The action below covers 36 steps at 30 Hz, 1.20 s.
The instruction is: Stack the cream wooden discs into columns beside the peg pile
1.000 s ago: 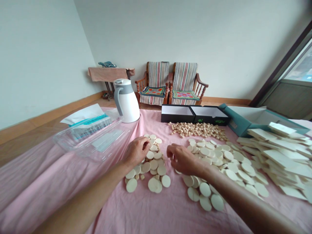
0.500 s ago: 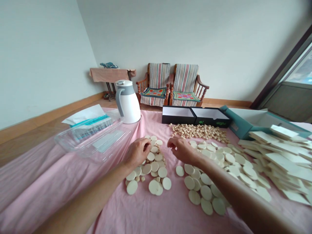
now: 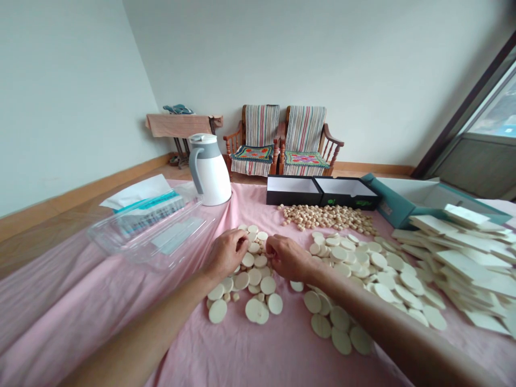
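Lying in a small group on the pink cloth [image 3: 266, 355], round discs [image 3: 242, 280] were flanked by both hands. The left hand [image 3: 229, 248] was held at their left side, the right hand [image 3: 288, 257] at their right. The fingers were curled; whether anything was gripped could not be told. Farther right, a larger disc pile [image 3: 379, 260] was spread; beyond, wooden beads [image 3: 328, 216] were heaped before black boxes [image 3: 294, 198].
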Tool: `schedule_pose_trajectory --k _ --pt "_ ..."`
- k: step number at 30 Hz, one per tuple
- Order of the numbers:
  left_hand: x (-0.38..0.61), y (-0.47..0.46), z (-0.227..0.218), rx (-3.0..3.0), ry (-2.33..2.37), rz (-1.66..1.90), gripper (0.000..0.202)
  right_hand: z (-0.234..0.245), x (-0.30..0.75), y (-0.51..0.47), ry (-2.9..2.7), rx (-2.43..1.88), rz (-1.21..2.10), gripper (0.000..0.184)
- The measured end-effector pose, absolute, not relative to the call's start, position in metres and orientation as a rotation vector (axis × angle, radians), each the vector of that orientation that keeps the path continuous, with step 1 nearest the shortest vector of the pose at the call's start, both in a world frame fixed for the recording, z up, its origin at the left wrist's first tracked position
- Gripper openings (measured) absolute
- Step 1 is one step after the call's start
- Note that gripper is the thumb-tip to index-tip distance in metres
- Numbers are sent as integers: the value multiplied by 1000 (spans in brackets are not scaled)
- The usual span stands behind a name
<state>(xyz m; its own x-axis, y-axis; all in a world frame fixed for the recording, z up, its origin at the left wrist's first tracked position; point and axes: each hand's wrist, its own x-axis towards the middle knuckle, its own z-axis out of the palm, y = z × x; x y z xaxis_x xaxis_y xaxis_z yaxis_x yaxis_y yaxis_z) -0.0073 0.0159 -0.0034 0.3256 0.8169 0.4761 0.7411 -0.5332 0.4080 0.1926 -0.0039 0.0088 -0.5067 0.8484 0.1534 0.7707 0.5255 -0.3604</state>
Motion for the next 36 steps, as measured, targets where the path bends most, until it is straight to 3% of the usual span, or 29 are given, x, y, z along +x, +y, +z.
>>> schedule_pose_trajectory --k 10,14,18,22,29,36 --pt "-6 16 -4 2439 1437 990 10 38 270 55 -2056 -1979 -68 26" --pt "-6 16 -3 2449 1445 980 10 37 255 42 -2109 -1811 -57 23" --pt "-7 15 -2 2457 1453 982 9 28 217 6 -2397 -1423 318 21" --pt "-7 15 -2 2458 1464 973 8 27 194 -20 -2443 -1372 585 20" --pt "-7 17 -5 2462 1451 970 8 15 187 -31 -2384 -1397 507 24" --pt "-8 18 -2 2407 1450 978 11 25 222 2 -2272 -1634 188 19"
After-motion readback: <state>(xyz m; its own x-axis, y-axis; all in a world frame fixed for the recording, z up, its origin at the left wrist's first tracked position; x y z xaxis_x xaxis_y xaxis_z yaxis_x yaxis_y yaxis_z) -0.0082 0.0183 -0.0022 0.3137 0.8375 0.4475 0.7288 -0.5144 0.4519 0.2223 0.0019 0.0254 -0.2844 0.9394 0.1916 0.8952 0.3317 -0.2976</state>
